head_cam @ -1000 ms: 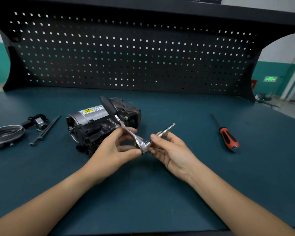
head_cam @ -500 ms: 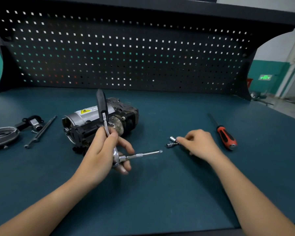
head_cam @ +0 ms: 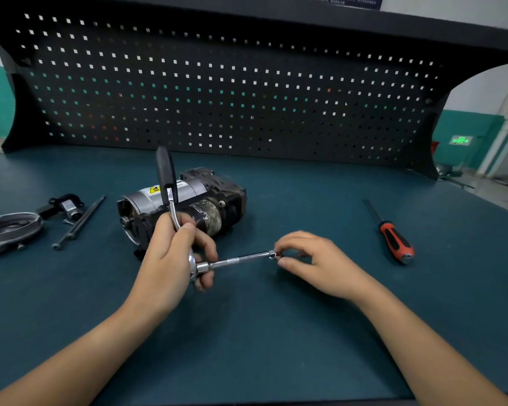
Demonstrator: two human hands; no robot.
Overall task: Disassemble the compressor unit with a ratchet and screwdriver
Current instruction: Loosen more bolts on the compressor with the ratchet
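The left hand (head_cam: 170, 256) is holding the ratchet (head_cam: 165, 171). Its grip is wrapping tightly around the bare metal shank close to the head, fingers curled, and the black handle is pointing up and away. An extension bar (head_cam: 238, 260) is sticking out of the ratchet head toward the right, nearly level. The right hand (head_cam: 320, 265) is meeting the bar's right end, its grip narrowing to a pinch of thumb and fingertips at the tip. I cannot tell whether any small piece is sitting between them.

The compressor unit (head_cam: 217, 197) is lying on its side on the table (head_cam: 247, 332) just beyond the left hand, with its silver cylinder to the left and its dark block to the right. The ratchet and fingers are partly covering it. The screwdriver (head_cam: 395, 241) is lying well to the right, apart from both hands. At the far left a long bolt (head_cam: 79, 222), a small bracket (head_cam: 66, 206) and a round metal cover (head_cam: 9, 230) are resting on the table.
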